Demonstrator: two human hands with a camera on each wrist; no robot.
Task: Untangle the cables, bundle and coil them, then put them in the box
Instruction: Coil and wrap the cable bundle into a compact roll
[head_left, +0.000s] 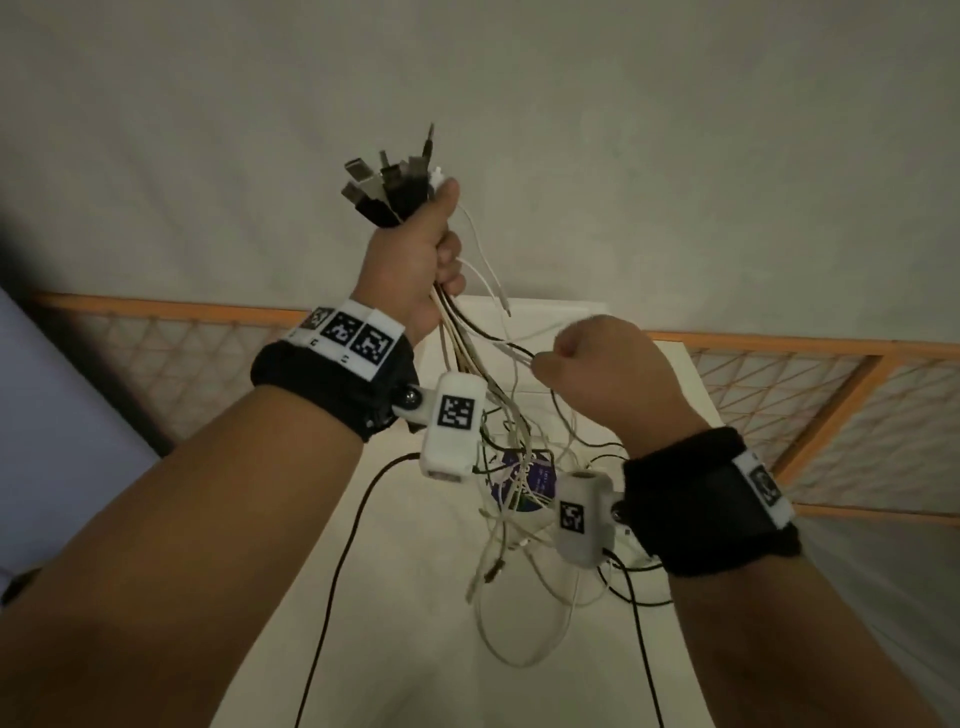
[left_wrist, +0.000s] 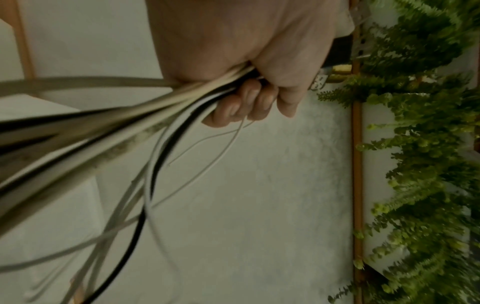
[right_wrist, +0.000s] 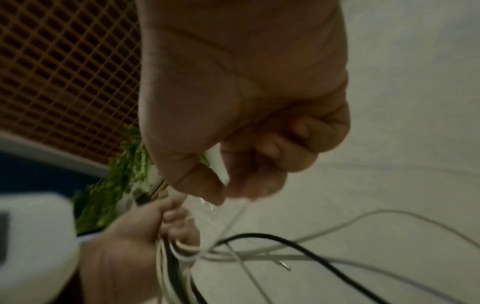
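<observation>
While left hand (head_left: 415, 254) fists cables (head_left: 498, 467) (plugs up) | right hand (head_left: 597, 364) pinches white strand | tangled below

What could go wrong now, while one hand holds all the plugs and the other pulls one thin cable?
The right hand pinches a thin white cable that crosses other strands; pulling may tighten the hanging tangle. The left hand grips many plug ends together; one could slip from that grip.
</observation>
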